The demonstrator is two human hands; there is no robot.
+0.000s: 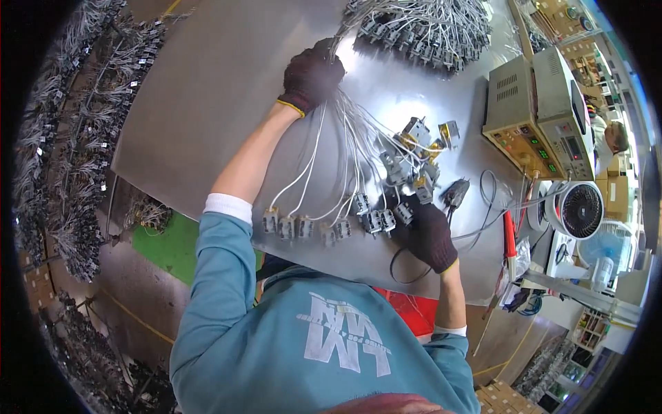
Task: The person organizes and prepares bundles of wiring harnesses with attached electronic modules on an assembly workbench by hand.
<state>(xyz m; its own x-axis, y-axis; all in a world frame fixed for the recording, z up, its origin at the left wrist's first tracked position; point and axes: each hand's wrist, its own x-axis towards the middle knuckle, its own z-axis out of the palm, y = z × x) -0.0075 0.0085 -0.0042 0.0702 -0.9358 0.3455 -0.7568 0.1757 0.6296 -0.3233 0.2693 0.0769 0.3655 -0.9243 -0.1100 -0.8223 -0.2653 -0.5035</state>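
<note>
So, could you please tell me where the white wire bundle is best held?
I'd grip the wire bundle by its narrow neck, from the left, as the left hand does: strands converge there, then fan out; the metal blocks mostly lie lower right.

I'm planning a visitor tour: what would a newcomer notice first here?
The gloved left hand holds a bundle of white wires over a shiny metal table; small boxy parts spread below it near the right hand. A dense heap of wired parts sits at the top. At right stand instrument boxes with green displays.
</note>
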